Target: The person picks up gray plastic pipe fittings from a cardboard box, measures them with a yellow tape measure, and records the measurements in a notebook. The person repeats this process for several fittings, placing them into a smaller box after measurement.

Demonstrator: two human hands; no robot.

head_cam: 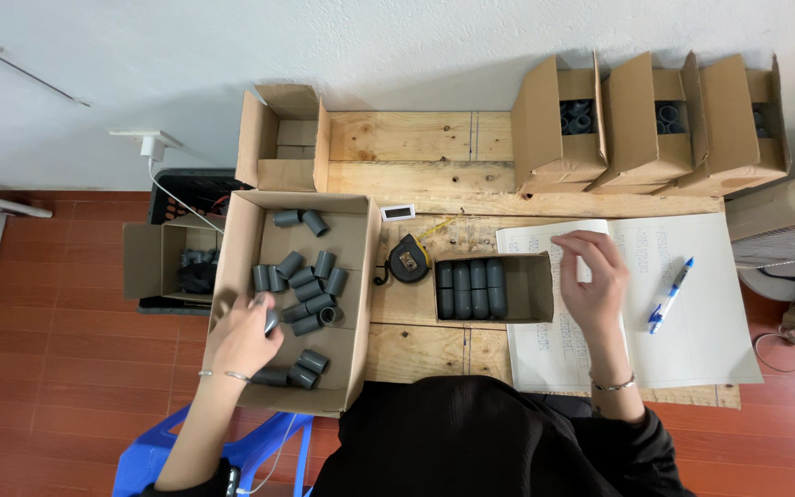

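Rough pine boards made up the worktop, which stood against a white wall above a red tiled floor. On its left side sat a big open cardboard box with loose grey pipe fittings scattered inside. The left hand was down in that box, its fingers closed around one grey fitting near the middle of the pile. The right hand rested on an open notebook, fingers curled and holding nothing that I could make out. A blue pen lay on the right page, well apart from that hand. Between the big box and the notebook sat a small cardboard box with a neat row of grey fittings laid side by side. A tape measure lay just beside it, and a small white rectangular thing lay a little farther back. Three more open boxes stood along the back right, with fittings showing inside, and an open box sat at the back left. The fittings looked like short, stiff plastic sleeves, light and smooth, likely to roll, so a grip across the round body with thumb and fingers seemed the surest hold.
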